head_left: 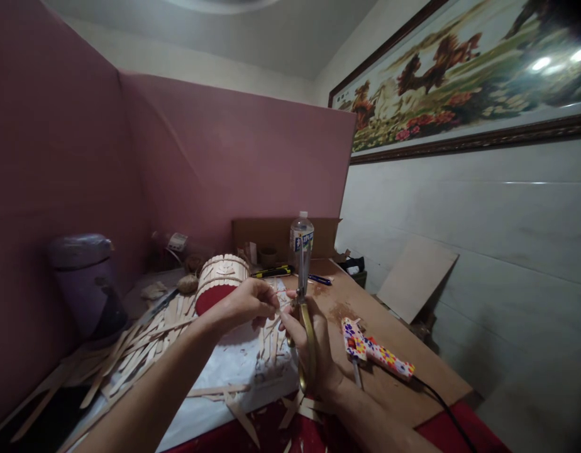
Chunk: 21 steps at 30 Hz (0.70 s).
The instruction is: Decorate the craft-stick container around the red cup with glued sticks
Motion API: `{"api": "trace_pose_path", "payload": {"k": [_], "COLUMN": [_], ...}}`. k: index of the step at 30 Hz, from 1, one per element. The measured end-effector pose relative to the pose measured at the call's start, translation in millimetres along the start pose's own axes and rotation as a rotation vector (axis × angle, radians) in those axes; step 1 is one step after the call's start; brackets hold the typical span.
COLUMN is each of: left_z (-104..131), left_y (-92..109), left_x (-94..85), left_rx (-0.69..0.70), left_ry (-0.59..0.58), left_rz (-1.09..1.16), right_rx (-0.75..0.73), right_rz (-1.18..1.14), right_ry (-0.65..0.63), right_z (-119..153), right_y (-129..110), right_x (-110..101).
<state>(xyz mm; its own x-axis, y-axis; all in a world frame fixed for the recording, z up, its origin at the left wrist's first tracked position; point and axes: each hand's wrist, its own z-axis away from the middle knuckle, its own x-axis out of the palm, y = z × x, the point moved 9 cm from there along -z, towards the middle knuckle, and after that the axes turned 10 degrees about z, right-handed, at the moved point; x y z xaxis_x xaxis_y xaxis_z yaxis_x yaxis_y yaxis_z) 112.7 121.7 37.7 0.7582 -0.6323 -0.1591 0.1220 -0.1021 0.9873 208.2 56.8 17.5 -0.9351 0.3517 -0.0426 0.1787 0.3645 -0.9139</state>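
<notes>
Near the middle of the view, my left hand (255, 301) has its fingers pinched together close to my right hand's fingertips. Something thin and small sits between the two hands, too small to make out. My right hand (314, 343) holds scissors (308, 343) with gold-coloured handles, their blades pointing up in front of a clear plastic bottle (295, 242). Behind my left hand lies a round drum-like piece (224, 270) covered in wooden sticks, with a red end facing me.
Loose wooden sticks (149, 343) pile up at the left beside a purple container (85, 289). A floral glue gun (375, 352) with a black cord lies at the right. Behind are a yellow-black cutter (274, 271) and a blue pen (320, 279).
</notes>
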Motion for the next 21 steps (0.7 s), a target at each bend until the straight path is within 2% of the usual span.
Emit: {"api": "trace_pose_path", "payload": {"k": [3,9,12,15,21], "left_z": [-0.5,-0.6,-2.3,-4.2,-3.9], "left_y": [-1.3,-1.4,-8.2,-11.0,-7.1], "left_x": [-0.8,-3.2,1.5,8.5,12.3], "left_rx": [-0.005,0.006,-0.024,0.004,0.050], "left_ry": [0.009,0.049,0.009,-0.056,-0.048], "left_rz": [-0.013,0.162,0.134,0.138,0.207], "right_rx": [0.018,0.005,0.036,0.032,0.029], "right_rz": [0.002,-0.041,-0.063,-0.060,-0.087], "right_ry": [-0.006,0.046,0.100,0.114,0.131], "right_z": [0.1,-0.6,-1.2,-1.6,-0.1], "right_y": [0.3,2.0,5.4,2.7,-2.3], "right_x": [1.5,-5.7,-12.0,-13.5,-14.1]}}
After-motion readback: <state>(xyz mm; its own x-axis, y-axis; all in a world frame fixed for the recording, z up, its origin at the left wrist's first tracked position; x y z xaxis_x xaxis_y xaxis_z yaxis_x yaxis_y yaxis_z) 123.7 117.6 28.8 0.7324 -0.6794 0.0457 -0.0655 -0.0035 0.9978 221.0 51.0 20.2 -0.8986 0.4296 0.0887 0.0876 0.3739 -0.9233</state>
